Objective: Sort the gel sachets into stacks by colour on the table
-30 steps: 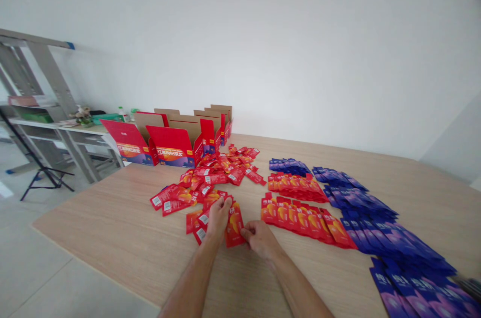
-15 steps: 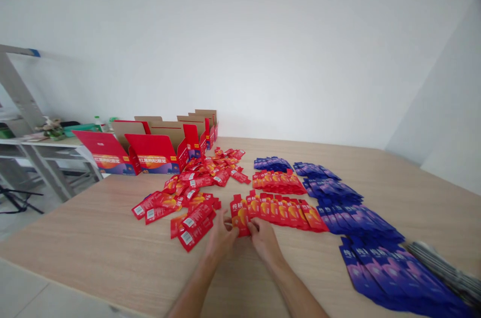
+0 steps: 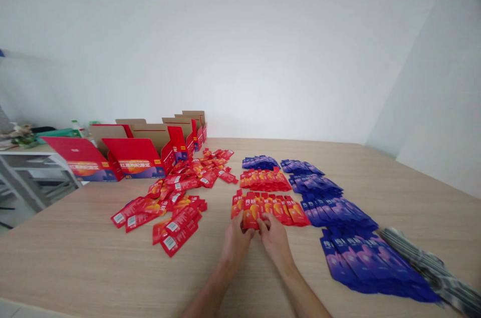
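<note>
A red sachet (image 3: 251, 213) with an orange fruit print is held by its lower edge between my two hands, printed face up. My left hand (image 3: 238, 240) grips the lower left corner, with fingers closed. The thumb and fingers of my right hand (image 3: 275, 239) pinch the lower right corner. The held sachet overlaps the left part of a row of overlapping red sachets (image 3: 295, 214). Behind this row lies a second red row (image 3: 265, 180). To the left is a loose heap of red sachets (image 3: 182, 215), several with barcodes up.
Open red cartons (image 3: 137, 157) stand along the left and back of the wooden table (image 3: 112, 268). Rows of blue-purple sachets (image 3: 361, 258) fan out on the right, beside a striped bundle (image 3: 424, 260). A white wall (image 3: 281, 57) rises behind the table.
My hands have shifted right along the front row. The held sachet was at the row's left end and now overlaps sachets farther in. The view has turned slightly right.
</note>
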`<state>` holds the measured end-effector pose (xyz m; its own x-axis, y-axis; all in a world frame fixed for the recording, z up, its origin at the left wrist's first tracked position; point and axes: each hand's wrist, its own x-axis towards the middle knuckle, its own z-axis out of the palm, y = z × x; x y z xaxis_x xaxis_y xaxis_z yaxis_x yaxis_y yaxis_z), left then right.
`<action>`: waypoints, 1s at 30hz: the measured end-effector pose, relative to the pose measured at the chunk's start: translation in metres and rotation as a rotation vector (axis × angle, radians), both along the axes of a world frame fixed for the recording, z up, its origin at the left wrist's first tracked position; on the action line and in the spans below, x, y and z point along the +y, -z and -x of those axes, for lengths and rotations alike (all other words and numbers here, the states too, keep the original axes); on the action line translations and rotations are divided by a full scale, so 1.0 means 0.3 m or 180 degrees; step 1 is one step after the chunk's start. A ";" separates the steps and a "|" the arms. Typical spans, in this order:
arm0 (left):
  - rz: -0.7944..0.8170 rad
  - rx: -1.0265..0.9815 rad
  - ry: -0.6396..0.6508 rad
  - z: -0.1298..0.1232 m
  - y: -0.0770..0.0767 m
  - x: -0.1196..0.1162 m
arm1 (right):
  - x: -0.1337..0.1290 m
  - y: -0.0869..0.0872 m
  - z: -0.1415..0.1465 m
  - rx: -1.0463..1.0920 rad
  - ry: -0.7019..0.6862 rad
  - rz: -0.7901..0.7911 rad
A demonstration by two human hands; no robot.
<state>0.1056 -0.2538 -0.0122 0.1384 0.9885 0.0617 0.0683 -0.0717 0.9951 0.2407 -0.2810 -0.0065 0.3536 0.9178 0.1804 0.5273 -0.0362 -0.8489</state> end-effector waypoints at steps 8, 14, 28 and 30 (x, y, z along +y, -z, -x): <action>-0.0343 0.0536 0.0065 -0.162 -0.018 0.001 | -0.031 0.011 -0.170 -0.0835 0.0002 0.0055; -0.0320 0.0756 0.0102 -0.280 -0.014 0.018 | -0.044 0.016 -0.271 -0.1711 0.0492 0.0176; -0.0479 0.2050 0.0098 -0.451 0.046 0.054 | -0.030 0.093 -0.394 -0.2076 0.1038 0.0634; -0.0536 0.2365 0.0063 -0.459 0.053 0.054 | -0.025 0.097 -0.387 -0.2114 0.1100 0.0742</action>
